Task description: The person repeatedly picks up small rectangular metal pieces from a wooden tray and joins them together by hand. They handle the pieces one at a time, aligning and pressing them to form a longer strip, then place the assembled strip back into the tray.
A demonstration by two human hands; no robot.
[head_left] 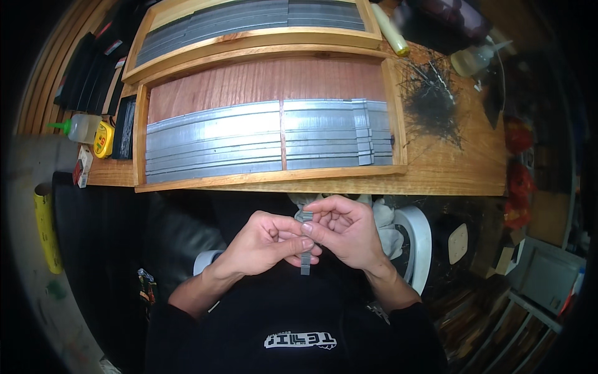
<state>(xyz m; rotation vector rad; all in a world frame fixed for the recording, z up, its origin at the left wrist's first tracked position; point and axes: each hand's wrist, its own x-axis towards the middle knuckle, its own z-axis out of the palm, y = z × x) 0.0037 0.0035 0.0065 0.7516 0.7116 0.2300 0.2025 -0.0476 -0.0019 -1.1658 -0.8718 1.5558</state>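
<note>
A narrow grey strip [305,263], made up of short flat segments like a watch band, hangs upright in front of my chest. My left hand [272,242] pinches its middle between thumb and fingers. Higher up, my right hand [344,229] grips the same strip, thumb against its face and index finger at the top end. Fingers cover part of its length. Beyond my hands, a shallow wooden tray [268,182] holds rows of flat silvery metal strips [212,137]. A similar segmented strip [362,131] lies across the rows near the tray's right side.
Behind stands a second wooden tray [249,38] of grey strips. On the table [461,171], a tangle of dark thin wires [433,96] lies at right, near a squeeze bottle [472,60] and a pale yellow tube [389,30]. A yellow tape measure [103,139] and green-tipped bottle [83,128] stand at left.
</note>
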